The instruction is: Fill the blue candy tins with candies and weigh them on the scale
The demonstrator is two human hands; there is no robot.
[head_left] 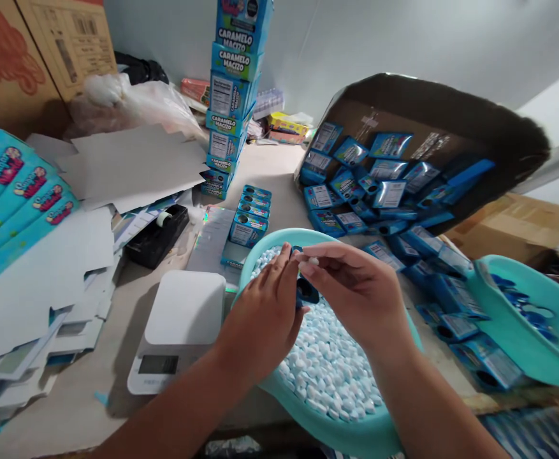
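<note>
Both hands are working above the teal basin (260,252) of pale candies (327,363). Left hand (264,312) is pinching a small blue container (305,292), fingers closed. Right hand (355,290) is nipping one white candy (313,261) at fingertips, just above the container.

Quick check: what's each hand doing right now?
Left hand: closed on a small blue container.
Right hand: pinching a white candy at its fingertips.

Plastic, card and glossy wrap

Smooth turquoise plastic basin (355,433) of matt pale candies (327,363); glossy blue printed boxes (248,226); rough brown cardboard carton (451,108); matt white plastic scale (183,312); flat grey card sheets (136,162).
</note>
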